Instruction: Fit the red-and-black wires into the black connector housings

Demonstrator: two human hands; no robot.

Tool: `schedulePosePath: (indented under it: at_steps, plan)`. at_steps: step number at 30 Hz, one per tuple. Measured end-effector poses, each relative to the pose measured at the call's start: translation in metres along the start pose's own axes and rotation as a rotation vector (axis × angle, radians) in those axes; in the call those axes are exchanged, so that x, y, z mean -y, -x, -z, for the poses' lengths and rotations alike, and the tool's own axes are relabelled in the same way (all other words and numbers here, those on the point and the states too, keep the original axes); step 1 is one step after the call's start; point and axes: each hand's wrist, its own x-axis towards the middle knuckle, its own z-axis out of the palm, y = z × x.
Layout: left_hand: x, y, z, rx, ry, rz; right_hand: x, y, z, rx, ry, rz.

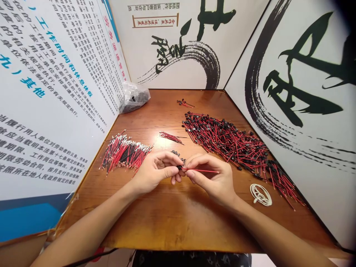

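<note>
My left hand (157, 171) and my right hand (210, 178) meet above the wooden table, fingertips close together. Between them is a small black plastic connector (180, 167), pinched by my left fingers. A thin red wire (201, 170) runs from it to the right, held in my right fingers. Behind my left hand lies a heap of loose red and black wires with bare metal ends (125, 152). Beyond my right hand spreads a large heap of red and black wires fitted with black connectors (225, 142). Several loose black connectors (175, 153) sit just behind my fingers.
A small bunch of red wires (171, 137) and a little cluster of connectors (185, 104) lie on the wooden table (178, 226). A white cord coil (260, 194) sits at right. A plastic bag (134, 97) fills the back corner. Printed boards (55, 74) wall three sides.
</note>
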Motion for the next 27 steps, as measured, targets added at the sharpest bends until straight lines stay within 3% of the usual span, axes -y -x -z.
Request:
schedulePosePath:
  at_steps: [18,27]
  plan:
    - [0.0003,-0.0003,-0.0017,-0.055,-0.020,0.025,-0.0020,-0.0011,0.0008,0.069,0.308,0.299]
    - [0.0011,0.0011,-0.0012,-0.079,-0.028,0.008,-0.0041,0.0024,0.0000,0.066,0.341,0.295]
